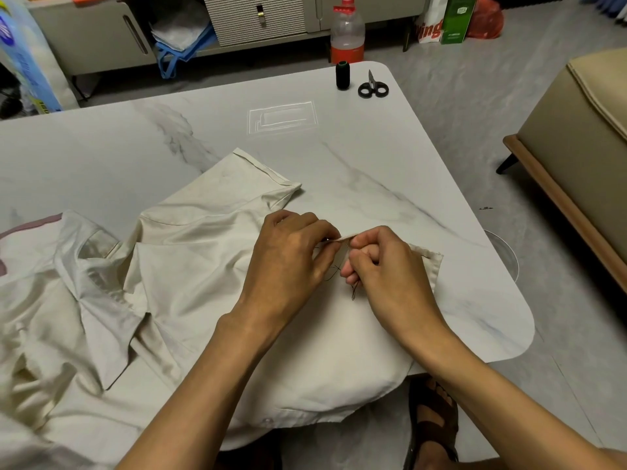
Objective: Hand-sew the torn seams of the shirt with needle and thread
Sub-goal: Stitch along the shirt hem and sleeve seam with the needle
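Observation:
A cream shirt (190, 273) lies spread over the near half of the marble table (339, 157). My left hand (288, 252) pinches a raised fold of the shirt's seam edge between thumb and fingers. Right beside it, my right hand (383, 266) has its fingers curled against the same fold, pinching at the seam; the needle itself is too small to make out. Dark thread (353, 290) loops down onto the cloth beneath my right fingers.
A black thread spool (342, 75) and black-handled scissors (372, 87) stand at the table's far right corner. A plastic bottle (347, 32) sits on the floor behind. A beige sofa (583, 157) is at the right. My sandalled foot (432, 422) shows under the table edge.

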`<act>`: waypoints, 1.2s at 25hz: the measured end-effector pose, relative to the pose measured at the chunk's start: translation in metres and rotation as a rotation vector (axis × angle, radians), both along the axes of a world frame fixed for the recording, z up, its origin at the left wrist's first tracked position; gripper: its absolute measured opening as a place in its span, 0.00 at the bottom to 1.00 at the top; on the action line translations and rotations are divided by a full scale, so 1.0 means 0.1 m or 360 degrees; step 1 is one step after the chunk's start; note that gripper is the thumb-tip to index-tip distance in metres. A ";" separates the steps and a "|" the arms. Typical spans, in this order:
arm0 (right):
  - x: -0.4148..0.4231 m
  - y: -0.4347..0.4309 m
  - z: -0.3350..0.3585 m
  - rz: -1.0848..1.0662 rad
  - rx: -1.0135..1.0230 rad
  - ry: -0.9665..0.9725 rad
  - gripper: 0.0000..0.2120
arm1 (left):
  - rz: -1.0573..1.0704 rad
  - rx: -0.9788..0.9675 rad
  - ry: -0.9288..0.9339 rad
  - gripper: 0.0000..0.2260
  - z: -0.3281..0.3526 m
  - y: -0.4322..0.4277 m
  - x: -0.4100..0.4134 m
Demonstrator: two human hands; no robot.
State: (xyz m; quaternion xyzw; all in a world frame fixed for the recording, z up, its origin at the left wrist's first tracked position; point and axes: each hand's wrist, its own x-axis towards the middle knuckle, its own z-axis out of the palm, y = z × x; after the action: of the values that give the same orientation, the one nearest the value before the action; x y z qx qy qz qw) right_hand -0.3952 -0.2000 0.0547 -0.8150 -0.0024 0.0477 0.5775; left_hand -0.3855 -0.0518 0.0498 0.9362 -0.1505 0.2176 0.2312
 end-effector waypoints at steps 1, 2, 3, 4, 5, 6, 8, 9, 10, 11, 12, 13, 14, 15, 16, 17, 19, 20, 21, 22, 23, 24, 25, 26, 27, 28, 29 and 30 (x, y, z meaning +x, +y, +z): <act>-0.01 0.00 0.01 0.0002 0.0038 0.0012 0.07 | 0.0003 0.0000 0.0000 0.02 0.00 0.00 0.00; -0.02 0.00 0.01 0.0010 0.0047 0.0006 0.09 | 0.0000 0.0000 0.0000 0.02 -0.01 0.00 0.00; -0.02 -0.01 0.02 0.0020 0.0024 -0.0023 0.11 | -0.0005 -0.0006 -0.0002 0.02 -0.01 0.00 0.00; -0.03 -0.01 0.02 0.0029 -0.0014 -0.0071 0.11 | -0.0013 -0.0017 -0.0001 0.02 -0.01 0.00 0.00; -0.03 -0.01 0.02 0.0032 -0.0047 -0.0123 0.11 | -0.0030 -0.0029 -0.0002 0.02 -0.01 0.00 0.00; -0.04 -0.02 0.03 0.0026 -0.0061 -0.0165 0.12 | -0.0064 -0.0038 -0.0006 0.02 0.00 0.01 0.00; -0.04 -0.02 0.02 0.0002 -0.0046 -0.0204 0.13 | -0.0163 -0.0027 -0.0017 0.02 0.01 0.00 0.00; -0.03 -0.02 0.02 -0.0006 -0.0032 -0.0203 0.14 | -0.0200 -0.0015 -0.0020 0.02 0.02 0.00 -0.01; -0.03 -0.02 0.03 -0.0003 -0.0021 -0.0194 0.14 | -0.0209 -0.0008 -0.0018 0.02 0.02 0.00 0.00; -0.03 -0.02 0.04 0.0012 -0.0013 -0.0180 0.14 | -0.0187 -0.0011 -0.0014 0.02 0.02 0.01 0.00; -0.03 -0.02 0.05 0.0034 -0.0012 -0.0166 0.13 | -0.0146 -0.0019 -0.0013 0.02 0.02 0.02 0.00; -0.03 -0.02 0.06 0.0051 -0.0029 -0.0158 0.11 | -0.0101 -0.0027 -0.0019 0.02 0.02 0.03 0.00; -0.03 -0.04 0.06 0.0062 -0.0076 -0.0171 0.09 | -0.0064 -0.0036 -0.0026 0.02 0.02 0.04 0.00; -0.03 -0.06 0.07 0.0064 -0.0150 -0.0220 0.06 | -0.0035 -0.0052 -0.0031 0.02 0.02 0.05 0.00; -0.02 -0.08 0.10 0.0046 -0.0235 -0.0307 0.03 | -0.0015 -0.0075 -0.0029 0.02 0.02 0.06 0.01; -0.02 -0.12 0.13 0.0000 -0.0317 -0.0426 0.01 | -0.0004 -0.0097 -0.0024 0.02 0.03 0.07 0.01; 0.04 -0.21 0.21 -0.0155 -0.0467 -0.0637 0.03 | -0.0002 -0.0127 -0.0014 0.02 0.02 0.07 0.00; 0.08 -0.26 0.25 -0.0240 -0.0509 -0.0666 0.04 | -0.0008 -0.0131 -0.0013 0.02 0.02 0.07 0.00; 0.12 -0.30 0.27 -0.0296 -0.0511 -0.0628 0.05 | -0.0017 -0.0130 -0.0015 0.02 0.02 0.07 0.00; 0.16 -0.33 0.28 -0.0297 -0.0473 -0.0522 0.05 | -0.0027 -0.0126 -0.0019 0.02 0.02 0.06 0.00; 0.21 -0.34 0.27 -0.0232 -0.0409 -0.0358 0.05 | -0.0037 -0.0123 -0.0026 0.03 0.02 0.06 -0.01; 0.23 -0.34 0.26 -0.0116 -0.0326 -0.0155 0.06 | -0.0048 -0.0120 -0.0031 0.03 0.02 0.06 -0.01; 0.25 -0.32 0.24 0.0013 -0.0226 0.0056 0.05 | -0.0060 -0.0116 -0.0035 0.03 0.03 0.06 -0.01; 0.25 -0.31 0.22 0.0116 -0.0129 0.0233 0.05 | -0.0073 -0.0108 -0.0042 0.03 0.03 0.06 -0.01; 0.26 -0.30 0.21 0.0176 -0.0061 0.0347 0.05 | -0.0087 -0.0098 -0.0051 0.03 0.03 0.07 -0.01; 0.27 -0.30 0.21 0.0205 -0.0009 0.0406 0.04 | -0.0099 -0.0090 -0.0060 0.03 0.03 0.07 0.00; 0.28 -0.30 0.22 0.0221 0.0051 0.0443 0.03 | -0.0110 -0.0082 -0.0067 0.04 0.03 0.08 -0.01; 0.28 -0.31 0.24 0.0228 0.0131 0.0477 0.03 | -0.0119 -0.0075 -0.0076 0.04 0.03 0.08 -0.01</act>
State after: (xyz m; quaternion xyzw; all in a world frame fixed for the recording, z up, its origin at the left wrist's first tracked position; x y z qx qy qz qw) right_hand -0.3668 -0.2305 0.0787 -0.7722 0.0239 0.2095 0.5994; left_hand -0.3863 -0.0434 0.0530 0.9188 -0.1858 0.2345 0.2575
